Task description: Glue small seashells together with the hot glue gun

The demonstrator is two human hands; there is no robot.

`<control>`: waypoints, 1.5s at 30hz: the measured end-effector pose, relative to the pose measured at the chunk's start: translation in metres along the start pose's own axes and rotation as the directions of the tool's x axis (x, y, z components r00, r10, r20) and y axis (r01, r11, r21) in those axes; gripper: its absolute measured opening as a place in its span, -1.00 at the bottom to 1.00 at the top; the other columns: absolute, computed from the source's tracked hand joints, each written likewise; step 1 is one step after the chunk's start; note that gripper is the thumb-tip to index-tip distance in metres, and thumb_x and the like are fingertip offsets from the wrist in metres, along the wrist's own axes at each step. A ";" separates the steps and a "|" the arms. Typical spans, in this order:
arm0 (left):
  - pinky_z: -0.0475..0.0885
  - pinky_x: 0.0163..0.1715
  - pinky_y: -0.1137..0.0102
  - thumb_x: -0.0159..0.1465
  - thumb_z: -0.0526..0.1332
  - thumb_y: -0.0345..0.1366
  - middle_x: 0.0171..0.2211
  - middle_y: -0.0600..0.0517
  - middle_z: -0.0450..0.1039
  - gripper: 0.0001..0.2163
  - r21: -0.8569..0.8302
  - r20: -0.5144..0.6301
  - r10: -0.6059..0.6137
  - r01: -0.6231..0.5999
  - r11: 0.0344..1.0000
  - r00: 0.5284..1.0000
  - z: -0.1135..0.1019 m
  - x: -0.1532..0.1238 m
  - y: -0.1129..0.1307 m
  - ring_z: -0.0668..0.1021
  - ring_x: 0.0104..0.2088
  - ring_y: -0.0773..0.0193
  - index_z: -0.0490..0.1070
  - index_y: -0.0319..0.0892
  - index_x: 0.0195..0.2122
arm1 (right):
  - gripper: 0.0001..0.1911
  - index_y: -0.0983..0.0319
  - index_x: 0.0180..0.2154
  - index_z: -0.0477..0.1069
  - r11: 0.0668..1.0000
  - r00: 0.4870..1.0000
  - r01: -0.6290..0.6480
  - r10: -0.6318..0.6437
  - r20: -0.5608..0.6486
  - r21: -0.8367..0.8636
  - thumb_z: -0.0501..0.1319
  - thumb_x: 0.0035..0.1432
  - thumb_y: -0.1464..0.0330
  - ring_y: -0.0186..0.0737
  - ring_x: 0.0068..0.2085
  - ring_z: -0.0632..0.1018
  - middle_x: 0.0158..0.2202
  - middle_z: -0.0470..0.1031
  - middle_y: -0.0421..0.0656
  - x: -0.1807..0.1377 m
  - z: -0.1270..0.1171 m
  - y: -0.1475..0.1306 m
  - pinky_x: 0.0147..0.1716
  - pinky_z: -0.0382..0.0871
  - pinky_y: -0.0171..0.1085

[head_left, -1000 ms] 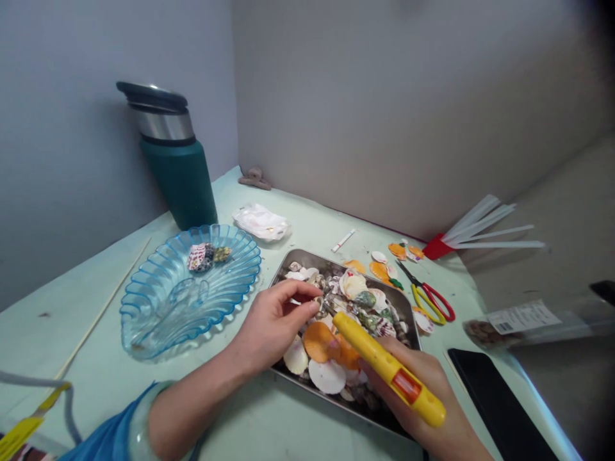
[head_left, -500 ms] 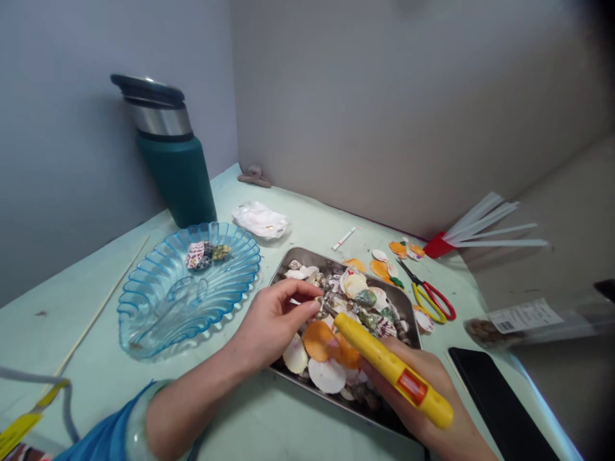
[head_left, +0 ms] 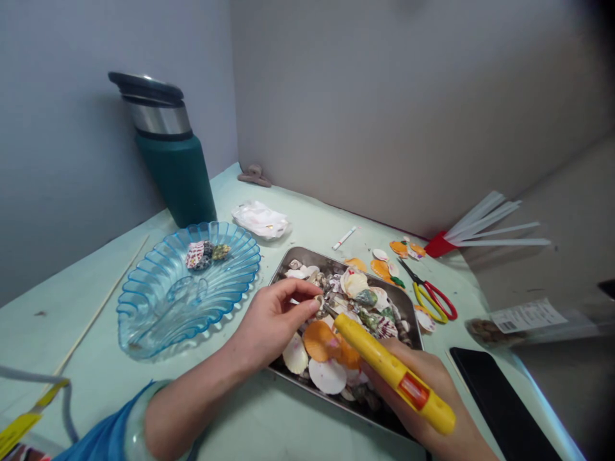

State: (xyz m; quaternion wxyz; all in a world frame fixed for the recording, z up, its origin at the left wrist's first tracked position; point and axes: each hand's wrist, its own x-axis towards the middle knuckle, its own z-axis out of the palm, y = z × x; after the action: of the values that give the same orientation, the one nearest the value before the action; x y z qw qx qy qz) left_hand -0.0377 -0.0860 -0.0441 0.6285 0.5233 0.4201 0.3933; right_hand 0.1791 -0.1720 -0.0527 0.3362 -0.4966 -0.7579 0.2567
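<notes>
My left hand [head_left: 271,320] pinches a small shell [head_left: 319,299] between thumb and forefinger, above a metal tray [head_left: 416,323]. In my right hand [head_left: 423,384] is a yellow hot glue gun [head_left: 384,358], its nozzle pointing up and left at the small shell. Whether the tip touches the shell I cannot tell. Beneath both hands the tray holds many shells, among them an orange scallop shell [head_left: 318,340] and a white scallop shell [head_left: 327,376]. My right fingers are mostly hidden behind the gun.
Left of the tray lies a blue shell-shaped dish [head_left: 163,301] with several shells [head_left: 196,255] at its far end. A green tumbler [head_left: 180,173] stands behind it. Scissors [head_left: 435,301], a phone [head_left: 500,403] and a red holder of glue sticks [head_left: 439,244] are on the right.
Almost nothing differs. Both hands keep their places, with the glue gun tilted or shifted very slightly.
</notes>
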 end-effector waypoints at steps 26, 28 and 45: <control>0.46 -0.28 0.38 0.07 0.34 -0.20 -0.34 -0.02 0.53 -0.75 -0.106 0.002 -0.065 0.065 0.992 0.998 0.000 -0.001 0.003 0.54 -0.36 0.28 0.50 -0.23 -0.27 | -0.88 0.20 -0.34 0.41 0.997 0.999 0.023 -0.026 -0.045 -0.073 0.18 0.18 0.29 -0.31 -0.59 0.47 -0.55 0.42 -0.22 0.001 0.000 -0.002 -0.58 0.38 -0.41; 0.46 -0.28 0.39 0.07 0.34 -0.20 -0.35 -0.01 0.53 -0.76 -0.108 -0.001 -0.061 0.060 0.992 0.998 0.000 -0.001 0.003 0.54 -0.37 0.30 0.50 -0.23 -0.28 | -0.89 0.20 -0.36 0.41 0.997 0.998 0.027 -0.031 -0.056 -0.077 0.19 0.17 0.31 -0.33 -0.60 0.46 -0.57 0.40 -0.25 0.002 0.000 -0.002 -0.59 0.36 -0.43; 0.47 -0.23 0.36 0.07 0.35 -0.20 -0.32 -0.02 0.54 -0.74 -0.172 0.012 -0.079 0.080 0.982 0.997 -0.001 0.000 0.003 0.56 -0.34 0.27 0.49 -0.24 -0.27 | -0.87 0.19 -0.23 0.47 0.988 0.988 0.102 -0.113 -0.101 -0.115 0.22 0.17 0.33 -0.24 -0.52 0.57 -0.46 0.55 -0.19 -0.003 0.002 0.003 -0.51 0.45 -0.38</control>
State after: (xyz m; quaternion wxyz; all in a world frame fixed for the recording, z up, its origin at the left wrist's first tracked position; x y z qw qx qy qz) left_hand -0.0384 -0.0853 -0.0412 0.6876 0.4509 0.4035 0.4014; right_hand 0.1803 -0.1734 -0.0570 0.3619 -0.4858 -0.7775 0.1692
